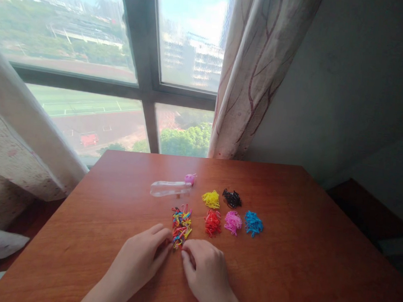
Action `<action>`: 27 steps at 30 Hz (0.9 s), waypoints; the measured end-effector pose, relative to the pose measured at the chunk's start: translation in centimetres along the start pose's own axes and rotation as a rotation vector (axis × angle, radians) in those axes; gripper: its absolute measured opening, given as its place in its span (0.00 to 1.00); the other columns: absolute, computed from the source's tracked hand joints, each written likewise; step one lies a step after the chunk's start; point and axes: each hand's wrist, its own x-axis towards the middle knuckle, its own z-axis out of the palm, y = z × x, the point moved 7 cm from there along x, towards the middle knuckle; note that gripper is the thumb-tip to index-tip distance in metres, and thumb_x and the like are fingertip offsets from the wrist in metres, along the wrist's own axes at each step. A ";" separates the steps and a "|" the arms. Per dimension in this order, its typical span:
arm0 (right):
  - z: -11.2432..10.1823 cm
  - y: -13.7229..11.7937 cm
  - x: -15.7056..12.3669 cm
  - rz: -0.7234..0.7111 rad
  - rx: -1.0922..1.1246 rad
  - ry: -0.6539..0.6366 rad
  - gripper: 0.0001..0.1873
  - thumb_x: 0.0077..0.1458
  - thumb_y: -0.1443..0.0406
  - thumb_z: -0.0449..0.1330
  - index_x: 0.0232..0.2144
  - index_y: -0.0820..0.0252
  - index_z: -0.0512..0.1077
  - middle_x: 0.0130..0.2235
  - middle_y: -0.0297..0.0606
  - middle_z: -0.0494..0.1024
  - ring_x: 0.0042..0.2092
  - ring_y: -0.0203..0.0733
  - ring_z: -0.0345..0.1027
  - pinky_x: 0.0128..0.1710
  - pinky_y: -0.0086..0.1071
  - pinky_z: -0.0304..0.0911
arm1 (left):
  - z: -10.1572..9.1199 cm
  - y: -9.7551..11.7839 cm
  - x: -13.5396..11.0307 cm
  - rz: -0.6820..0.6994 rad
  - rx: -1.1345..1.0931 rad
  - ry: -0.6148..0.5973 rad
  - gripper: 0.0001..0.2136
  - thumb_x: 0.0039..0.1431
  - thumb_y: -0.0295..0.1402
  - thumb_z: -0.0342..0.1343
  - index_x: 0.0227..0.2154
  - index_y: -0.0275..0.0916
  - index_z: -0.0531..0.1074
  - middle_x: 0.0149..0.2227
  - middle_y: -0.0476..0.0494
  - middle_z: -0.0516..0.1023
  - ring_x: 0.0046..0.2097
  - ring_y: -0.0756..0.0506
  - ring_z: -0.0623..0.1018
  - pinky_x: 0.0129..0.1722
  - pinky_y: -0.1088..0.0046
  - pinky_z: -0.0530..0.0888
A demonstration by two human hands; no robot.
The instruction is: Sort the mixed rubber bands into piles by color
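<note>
A mixed heap of small coloured rubber bands [181, 224] lies on the reddish wooden table [291, 251]. My left hand [142, 257] rests on the table with its fingertips curled against the heap's near left edge. My right hand [204, 270] lies beside it, fingers bent and touching the heap's near right edge. Whether either hand pinches a band is hidden. To the right lie sorted piles: yellow bands [211, 199], black bands [231, 198], red bands [212, 222], pink bands [232, 222] and blue bands [253, 223].
A clear plastic bottle [170, 188] with a pink cap lies on its side behind the heap. A large window [145, 63] and a patterned curtain [253, 71] stand beyond the table's far edge. Cushions [1, 168] sit at the left.
</note>
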 end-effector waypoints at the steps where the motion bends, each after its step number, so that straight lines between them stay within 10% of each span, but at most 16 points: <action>1: -0.1 0.0 0.0 0.000 0.002 0.005 0.08 0.55 0.73 0.57 0.30 0.55 0.69 0.30 0.29 0.76 0.32 0.37 0.69 0.32 0.27 0.54 | 0.0 0.0 0.0 0.002 -0.003 -0.002 0.09 0.64 0.31 0.46 0.35 0.44 0.71 0.36 0.49 0.74 0.37 0.48 0.76 0.36 0.77 0.68; 27: -5.4 6.3 0.5 0.144 -0.040 0.284 0.08 0.62 0.66 0.54 0.32 0.56 0.73 0.29 0.32 0.77 0.29 0.37 0.70 0.31 0.28 0.57 | 0.1 0.1 -0.1 -0.013 0.012 -0.037 0.09 0.65 0.32 0.45 0.35 0.44 0.71 0.37 0.48 0.75 0.37 0.47 0.76 0.36 0.75 0.66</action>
